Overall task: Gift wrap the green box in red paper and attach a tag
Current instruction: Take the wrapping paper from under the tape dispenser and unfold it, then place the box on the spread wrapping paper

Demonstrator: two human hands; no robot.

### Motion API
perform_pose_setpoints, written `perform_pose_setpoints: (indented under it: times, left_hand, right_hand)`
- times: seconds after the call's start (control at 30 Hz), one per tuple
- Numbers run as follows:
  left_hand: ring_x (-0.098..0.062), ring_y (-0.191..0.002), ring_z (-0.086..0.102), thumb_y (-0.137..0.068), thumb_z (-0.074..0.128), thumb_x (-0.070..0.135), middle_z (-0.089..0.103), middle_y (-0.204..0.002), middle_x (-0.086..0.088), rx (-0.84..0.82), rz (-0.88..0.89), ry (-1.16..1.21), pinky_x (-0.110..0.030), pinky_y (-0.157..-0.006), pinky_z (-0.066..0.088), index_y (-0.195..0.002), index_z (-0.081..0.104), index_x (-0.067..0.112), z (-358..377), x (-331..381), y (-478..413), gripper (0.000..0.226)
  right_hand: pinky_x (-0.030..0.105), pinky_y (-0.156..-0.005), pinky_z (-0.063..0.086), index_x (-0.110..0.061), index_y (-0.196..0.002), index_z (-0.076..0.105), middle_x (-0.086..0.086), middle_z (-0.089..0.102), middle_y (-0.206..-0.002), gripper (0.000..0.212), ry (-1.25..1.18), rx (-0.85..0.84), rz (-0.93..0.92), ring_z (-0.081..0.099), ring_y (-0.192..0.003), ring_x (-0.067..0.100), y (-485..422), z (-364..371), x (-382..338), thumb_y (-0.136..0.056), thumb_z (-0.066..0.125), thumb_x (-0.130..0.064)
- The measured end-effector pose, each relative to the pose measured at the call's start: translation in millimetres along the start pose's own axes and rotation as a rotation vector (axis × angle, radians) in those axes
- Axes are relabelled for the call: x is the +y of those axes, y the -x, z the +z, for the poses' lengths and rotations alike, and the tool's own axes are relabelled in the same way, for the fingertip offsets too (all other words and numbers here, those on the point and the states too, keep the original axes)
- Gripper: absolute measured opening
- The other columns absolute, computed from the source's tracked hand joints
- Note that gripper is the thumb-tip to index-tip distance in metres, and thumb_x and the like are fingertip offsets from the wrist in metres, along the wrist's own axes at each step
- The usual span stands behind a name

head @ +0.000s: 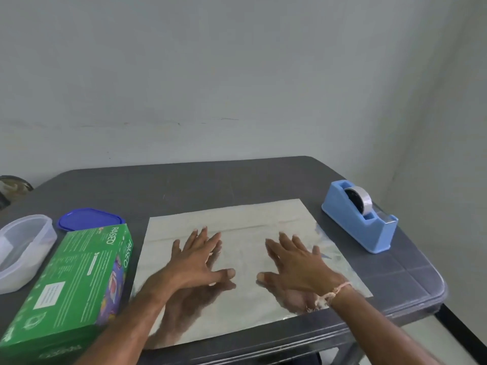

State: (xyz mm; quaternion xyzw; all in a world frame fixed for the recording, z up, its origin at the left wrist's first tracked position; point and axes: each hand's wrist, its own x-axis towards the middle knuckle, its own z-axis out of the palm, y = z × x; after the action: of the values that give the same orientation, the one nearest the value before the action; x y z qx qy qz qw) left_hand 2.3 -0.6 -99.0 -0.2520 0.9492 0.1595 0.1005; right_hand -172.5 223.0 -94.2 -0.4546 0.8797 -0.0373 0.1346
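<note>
The green box (76, 280) lies near left, just beside the paper (247, 248). It looks stiff and light; hold its long sides. The left hand (196, 259) and right hand (297, 264) are spread wide, holding nothing, over the thin, shiny, slippery paper. The tape (361, 219) sits right on the grey table (210, 185), by a pale wall (237, 75).
</note>
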Motion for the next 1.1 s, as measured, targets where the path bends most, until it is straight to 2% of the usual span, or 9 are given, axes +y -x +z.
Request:
perform_pose_setpoints:
  times: [0.23, 0.37, 0.43, 0.53, 0.67, 0.77, 0.83, 1.0, 1.1]
  left_hand:
    - [-0.012, -0.152, -0.027, -0.063, 0.048, 0.099, -0.023, -0.167, 0.009, -0.004, 0.003, 0.048, -0.051, -0.124, -0.014, -0.16, -0.009, 0.042, 4.6, -5.3, 12.4, 0.127]
    - [-0.016, -0.154, -0.025, -0.069, 0.051, 0.093, -0.021, -0.169, 0.005, 0.047, 0.004, 0.074, -0.052, -0.124, -0.011, -0.162, -0.005, 0.04, 4.6, -2.6, 16.8, 0.12]
    - [-0.018, -0.156, -0.017, -0.078, 0.054, 0.084, -0.015, -0.171, 0.002, 0.144, 0.005, 0.112, -0.051, -0.126, -0.005, -0.163, 0.003, 0.037, -1.7, 0.0, 25.8, 0.11]
    - [-0.021, -0.158, 0.007, -0.087, 0.058, 0.072, 0.009, -0.172, -0.004, 0.416, -0.031, 0.11, -0.045, -0.126, 0.014, -0.161, 0.024, 0.031, -18.6, -3.4, 50.5, 0.091]
    - [-0.027, -0.147, 0.037, -0.082, 0.057, 0.077, 0.042, -0.159, -0.005, 0.758, -0.312, 0.042, -0.05, -0.114, 0.037, -0.147, 0.047, 0.03, -35.3, -46.1, 96.9, 0.08]
    - [-0.033, -0.15, 0.028, -0.076, 0.05, 0.089, 0.029, -0.164, -0.01, 0.56, -0.621, 0.048, -0.061, -0.115, 0.031, -0.155, 0.03, 0.03, -38.9, -82.1, 131.1, 0.101]
    - [-0.037, -0.152, 0.019, -0.07, 0.053, 0.091, 0.014, -0.167, -0.012, 0.437, -0.697, 0.127, -0.067, -0.115, 0.024, -0.159, 0.015, 0.032, -38.4, -95.3, 144.4, 0.114]
    - [-0.039, -0.135, 0.041, -0.064, 0.07, 0.076, 0.035, -0.15, -0.016, 0.435, -0.734, 0.208, -0.056, -0.105, 0.043, -0.156, 0.018, 0.031, -50.0, -95.7, 145.3, 0.116]
    - [-0.04, -0.127, 0.047, -0.063, 0.07, 0.073, 0.042, -0.142, -0.016, 0.517, -0.744, 0.218, -0.054, -0.103, 0.045, -0.154, 0.023, 0.031, -58.9, -92.1, 149.7, 0.111]
  right_hand:
    - [0.073, -0.118, 0.002, -0.042, -0.16, 0.003, -0.005, -0.012, -0.171, 0.108, 0.001, -0.07, 0.0, -0.006, -0.158, 0.032, 9.6, -3.9, -7.4, -0.076, 0.047, -0.091]
    - [0.063, -0.122, 0.012, -0.037, -0.161, 0.013, -0.002, -0.006, -0.172, 0.103, -0.043, 0.025, -0.051, -0.001, -0.159, 0.031, 11.8, -12.8, -27.6, -0.08, 0.055, -0.083]
    - [0.051, -0.122, 0.025, -0.034, -0.16, 0.024, -0.001, 0.007, -0.172, 0.09, -0.127, 0.09, -0.13, 0.018, -0.156, 0.031, 10.6, -16.6, -48.7, -0.086, 0.06, -0.072]
    - [0.039, -0.116, 0.038, -0.029, -0.153, 0.043, -0.001, 0.034, -0.164, 0.069, -0.25, 0.123, -0.253, 0.043, -0.142, 0.023, 4.7, -18.2, -86.7, -0.093, 0.063, -0.057]
    - [0.033, -0.108, 0.047, -0.033, -0.146, 0.052, -0.007, 0.049, -0.153, 0.056, -0.363, 0.064, -0.37, 0.056, -0.127, 0.016, -1.7, -11.4, -139.4, -0.095, 0.064, -0.052]
    - [0.039, -0.11, 0.046, -0.047, -0.145, 0.048, -0.016, 0.048, -0.152, 0.059, -0.374, 0.002, -0.445, 0.053, -0.128, 0.012, -4.0, 4.1, -169.4, -0.09, 0.059, -0.066]
    - [0.043, -0.109, 0.046, -0.05, -0.144, 0.046, -0.018, 0.053, -0.147, 0.061, -0.304, -0.011, -0.486, 0.051, -0.125, 0.012, -4.2, 13.9, -180.7, -0.087, 0.05, -0.074]
    - [0.044, -0.104, 0.045, -0.045, -0.141, 0.052, -0.016, 0.062, -0.135, 0.059, -0.284, 0.005, -0.452, 0.052, -0.118, 0.012, 1.1, 19.2, -184.5, -0.092, 0.042, -0.075]
    - [0.03, -0.1, 0.044, -0.038, -0.144, 0.053, -0.012, 0.063, -0.136, 0.058, -0.465, -0.039, -0.423, 0.058, -0.115, 0.009, 2.1, 19.5, -179.2, -0.096, 0.044, -0.069]
